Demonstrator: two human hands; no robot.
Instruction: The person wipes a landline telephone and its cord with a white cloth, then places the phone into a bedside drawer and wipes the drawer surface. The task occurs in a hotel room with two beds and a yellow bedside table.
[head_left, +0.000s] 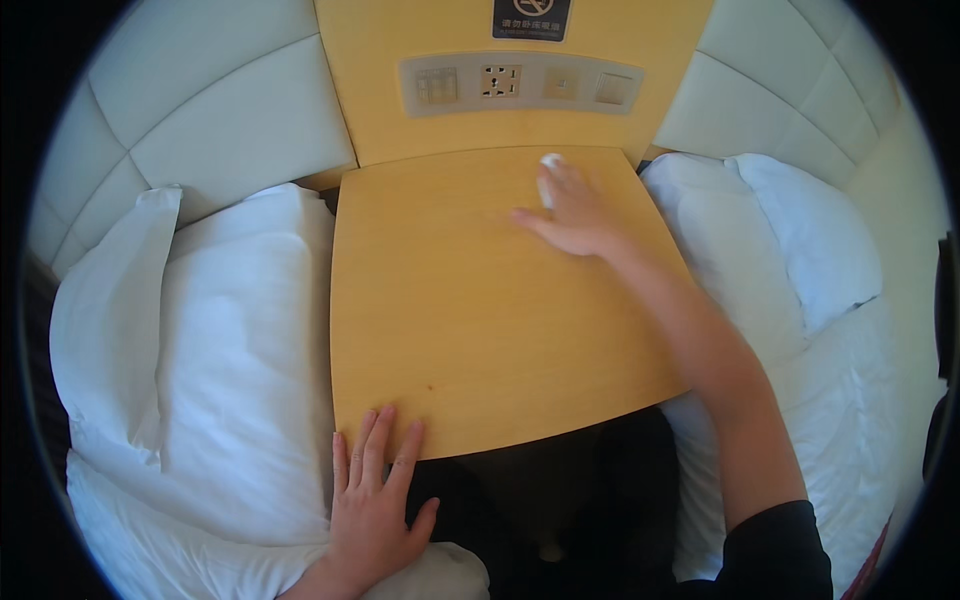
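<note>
Near the far right of the wooden nightstand top (465, 300), my right hand (574, 214) presses a white cloth or tissue (548, 187) against the surface. Motion blurs this hand, and its fingers cover part of the white piece. My left hand (379, 502) rests with spread fingertips on the near left corner of the top and holds nothing. A small dark speck (430, 388) lies on the wood a little beyond the left fingertips.
White-covered beds with pillows (112, 322) (810, 232) flank the nightstand on both sides. Behind it, a panel with sockets and switches (521, 84) is set in the wooden wall below a no-smoking sign (531, 19). Padded headboards (240, 112) stand at either side.
</note>
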